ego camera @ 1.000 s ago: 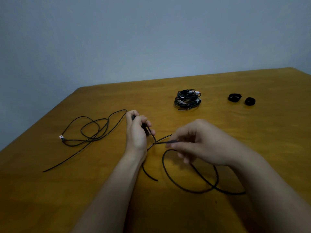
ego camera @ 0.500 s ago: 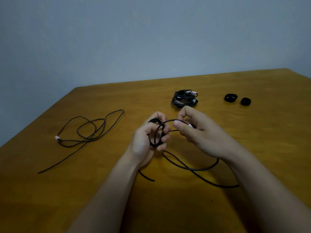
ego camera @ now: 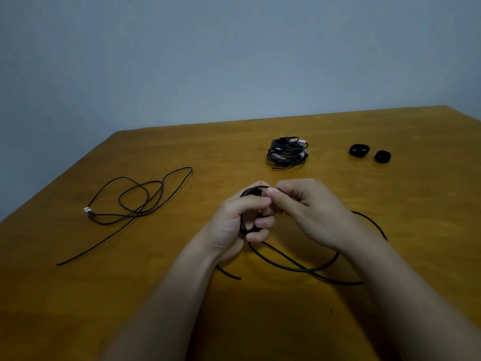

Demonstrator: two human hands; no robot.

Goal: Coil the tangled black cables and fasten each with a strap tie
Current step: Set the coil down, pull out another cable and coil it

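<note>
Plain grey-blue wall (ego camera: 234, 61) stood behind a yellow wooden worktop (ego camera: 156, 295). At the frame's centre the left hand (ego camera: 234, 222) was clenched round a small coil (ego camera: 252, 188) of black cable, fingers curled through the loops, while the right hand (ego camera: 309, 212) pinched the coil at its top turn, touching the left fingertips. The uncoiled length (ego camera: 307, 270) lay in slack curves on the worktop below and right of the hands, passing under the right wrist. Its free end seemed to be the short stub (ego camera: 229, 274) at lower centre, though the left wrist hid the join. A second cable (ego camera: 140, 204) lay tangled at mid left; a coiled bundle (ego camera: 286, 152) sat above the hands, and two strap ties (ego camera: 359, 151) lay at upper right, well apart from them.

To wind well, the right hand would do best to lay each turn the same size as the last, letting the cable roll between the fingertips so no kink built, while the left thumb pinned each new loop.
</note>
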